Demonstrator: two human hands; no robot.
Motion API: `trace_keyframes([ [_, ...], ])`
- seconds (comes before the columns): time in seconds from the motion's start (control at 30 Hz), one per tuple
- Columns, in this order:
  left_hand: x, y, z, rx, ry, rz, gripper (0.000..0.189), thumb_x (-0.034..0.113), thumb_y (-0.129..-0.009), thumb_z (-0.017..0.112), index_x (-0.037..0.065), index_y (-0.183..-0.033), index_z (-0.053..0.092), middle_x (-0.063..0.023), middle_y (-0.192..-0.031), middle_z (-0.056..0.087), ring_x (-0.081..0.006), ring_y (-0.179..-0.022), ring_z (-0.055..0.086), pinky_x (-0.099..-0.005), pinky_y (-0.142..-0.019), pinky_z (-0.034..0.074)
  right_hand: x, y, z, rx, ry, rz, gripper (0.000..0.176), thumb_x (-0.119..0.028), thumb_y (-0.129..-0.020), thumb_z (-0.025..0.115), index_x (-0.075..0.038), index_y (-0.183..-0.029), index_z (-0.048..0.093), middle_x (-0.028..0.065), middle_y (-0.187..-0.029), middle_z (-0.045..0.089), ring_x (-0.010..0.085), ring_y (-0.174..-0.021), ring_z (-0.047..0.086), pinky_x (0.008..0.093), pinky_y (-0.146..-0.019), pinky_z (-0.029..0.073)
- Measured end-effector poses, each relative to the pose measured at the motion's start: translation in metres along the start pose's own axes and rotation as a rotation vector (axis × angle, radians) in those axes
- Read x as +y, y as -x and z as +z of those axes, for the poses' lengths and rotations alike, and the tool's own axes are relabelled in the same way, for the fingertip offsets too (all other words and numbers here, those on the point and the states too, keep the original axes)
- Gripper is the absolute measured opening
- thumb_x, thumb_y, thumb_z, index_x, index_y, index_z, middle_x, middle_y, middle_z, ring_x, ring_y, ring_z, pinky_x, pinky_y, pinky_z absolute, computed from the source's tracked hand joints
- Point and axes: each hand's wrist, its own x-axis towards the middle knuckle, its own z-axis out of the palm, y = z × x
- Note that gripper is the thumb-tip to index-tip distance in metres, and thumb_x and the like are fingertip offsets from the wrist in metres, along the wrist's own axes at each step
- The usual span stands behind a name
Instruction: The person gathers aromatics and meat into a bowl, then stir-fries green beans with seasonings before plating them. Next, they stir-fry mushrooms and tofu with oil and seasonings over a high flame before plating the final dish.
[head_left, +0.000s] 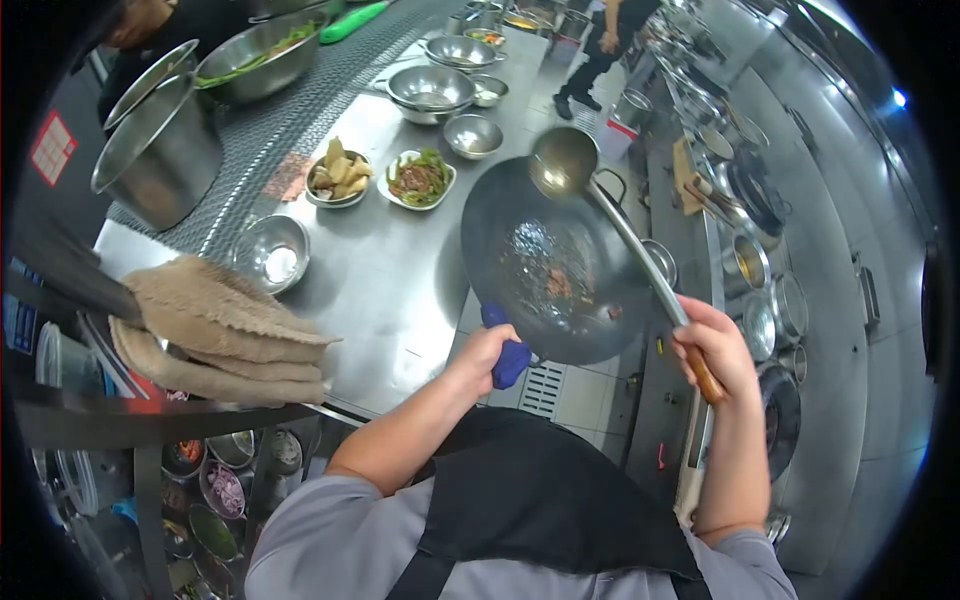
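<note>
- Counter: big steel surface, left of the wok. Its edge runs forward, away from the person.
- Wok: straight ahead, in front of both arms; overlaps the counter's right edge in view, with floor showing around its near side. Whether it touches the counter: cannot tell.
- Ladle: key relation. Long axis slants forward and left from the right hand, passing over the wok's right side. Bowl end sits at the far rim in view, beyond the food; touching or just above, cannot tell. Right hand is the nearer one, already on it.
- Right grip: fingers wrapped round the wooden end of the ladle handle. Wok lies forward and left of it.
- Left grip: closed round the blue cloth at the wok's near rim. Wok lies forward and right of it, so this hand is nearer the wok. Whatever the cloth covers is hidden.
- White dish: on the counter, left of the wok, apart from it; green and brown food inside.
- Blue cloth: bunched in the left hand, against the near rim.
- Reddish-brown bits: inside the wok, around the wet, shiny base; ladle bowl well apart from them.
</note>
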Motion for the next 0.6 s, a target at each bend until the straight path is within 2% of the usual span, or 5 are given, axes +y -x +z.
trace_keyframes([
  [0.2,-0.020,-0.035,0.010,0.076,-0.179,0.409,0.010,0.004,-0.075,0.052,0.002,-0.084,0.053,-0.0037,-0.066,0.053,-0.0149,-0.056,0.054,-0.0289,-0.049,0.045,0.030,0.043,-0.050,0.174,0.323,0.242,0.044,-0.004,-0.077,0.052,0.005,-0.120,0.051,0.0038,-0.063,0.051,0.0115,-0.045,0.048,0.0248,-0.038,0.042],
  [0.33,-0.042,-0.059,0.029,0.134,-0.263,0.455,0.007,0.001,-0.073,0.051,0.002,-0.080,0.052,-0.0031,-0.066,0.052,-0.0139,-0.055,0.052,-0.0292,-0.049,0.043,0.067,0.031,-0.007,0.352,0.078,0.392,0.040,-0.007,-0.080,0.052,0.006,-0.117,0.050,0.0048,-0.065,0.051,0.0145,-0.047,0.049,0.0278,-0.042,0.045],
  [0.47,-0.056,-0.068,0.041,0.140,-0.325,0.505,0.003,0.001,-0.072,0.050,0.003,-0.074,0.051,-0.0026,-0.061,0.049,-0.0131,-0.049,0.049,-0.0297,-0.045,0.039,0.058,0.001,0.039,0.123,-0.396,0.391,0.022,-0.007,-0.083,0.052,-0.001,-0.105,0.048,0.0069,-0.067,0.052,0.0159,-0.046,0.049,0.0277,-0.042,0.040],
  [0.53,-0.053,-0.064,0.038,0.144,-0.358,0.425,0.003,0.001,-0.072,0.051,0.003,-0.074,0.051,-0.0023,-0.059,0.048,-0.0134,-0.049,0.049,-0.0296,-0.044,0.039,0.052,0.003,0.045,0.116,-0.469,0.347,0.021,-0.008,-0.085,0.050,-0.004,-0.106,0.047,0.0069,-0.068,0.052,0.0153,-0.046,0.048,0.0279,-0.041,0.038],
  [0.6,-0.055,-0.070,0.027,0.127,-0.317,0.368,0.003,0.001,-0.072,0.051,0.003,-0.074,0.051,-0.0022,-0.059,0.047,-0.0137,-0.049,0.049,-0.0298,-0.044,0.039,0.058,0.013,0.033,-0.072,-0.649,0.264,0.029,-0.009,-0.087,0.048,-0.003,-0.115,0.045,0.0064,-0.067,0.050,0.0155,-0.043,0.047,0.0274,-0.041,0.037],
])
